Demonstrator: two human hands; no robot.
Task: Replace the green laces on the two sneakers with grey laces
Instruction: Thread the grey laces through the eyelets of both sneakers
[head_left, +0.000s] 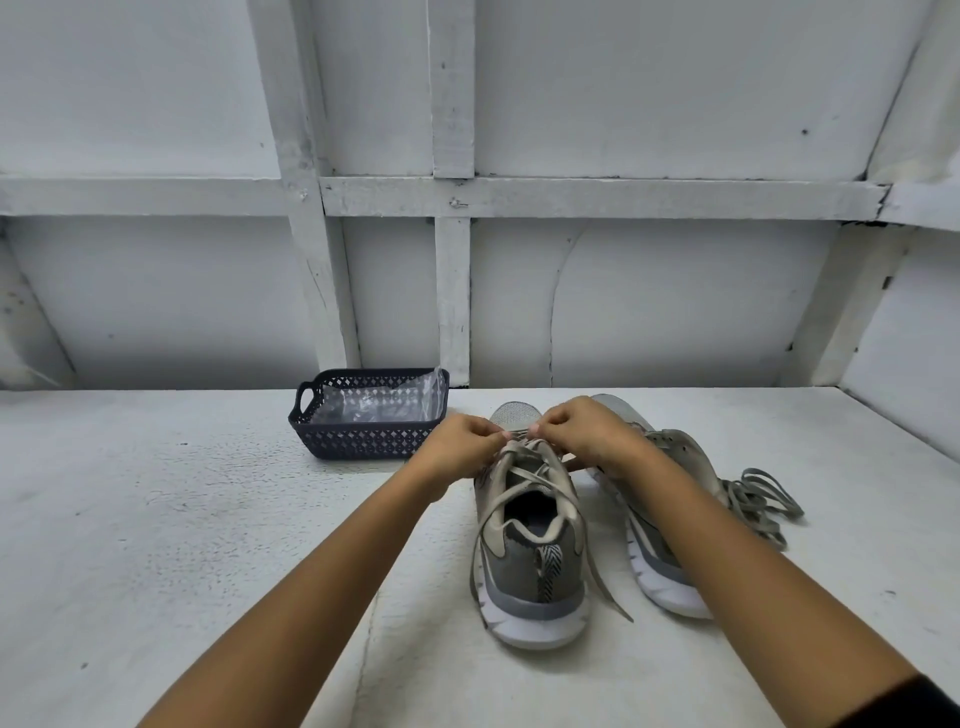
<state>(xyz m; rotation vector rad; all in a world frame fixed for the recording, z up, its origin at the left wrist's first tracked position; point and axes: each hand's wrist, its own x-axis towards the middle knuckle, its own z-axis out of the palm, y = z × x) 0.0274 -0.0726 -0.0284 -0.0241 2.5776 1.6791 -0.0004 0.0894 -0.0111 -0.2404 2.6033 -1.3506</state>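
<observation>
No words, numbers or brand names can be read anywhere. The two sneakers (530, 561) show no letters. The heel tab (548, 569) on the nearer one has only a black and white zigzag pattern. The dark basket (363, 441) has just little diamond holes.

Forearms (322, 561) bare — a black sleeve (906, 701) on the right.

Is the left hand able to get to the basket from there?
Probably yes. The basket sits just beside the left hand, nothing between them, but it must first let go of the lace.
</observation>
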